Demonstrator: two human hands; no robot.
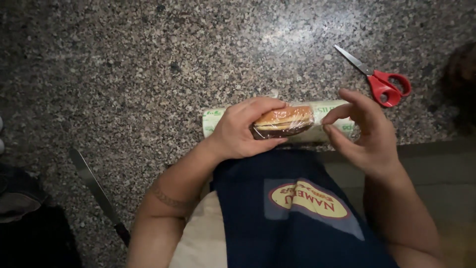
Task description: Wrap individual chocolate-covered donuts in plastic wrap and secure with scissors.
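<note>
head view, looking down at a speckled granite counter (148, 74). left hand (243, 131) is grasping a sandwich (283, 121) wrapped in clear film, fingers curling over its top and thumb pressing underneath, holding it just above the counter edge and directly in front of a roll of cling film (327, 121) lying crosswise on the stone. right hand (369, 131) is hovering just beside the sandwich's right end, fingers (342, 113) loosely bent and not clenched; whether it is pinching a thin edge of film i cannot tell, the film being too clear to show. red-handled scissors (384, 82) are lying well apart at the upper right, blades closed. a long knife (96, 191) is lying at the lower left, handle reaching the counter edge near the left forearm. a dark apron (277, 213) is filling the lower centre. risks as judged: the left grip is squeezing soft bread, so pressing harder is likely crushing the layers; the film is slippery, so the sandwich could be sliding out toward the floor; the roll could be rolling away if nudged; an elbow swinging back could be knocking the knife off the edge.
</note>
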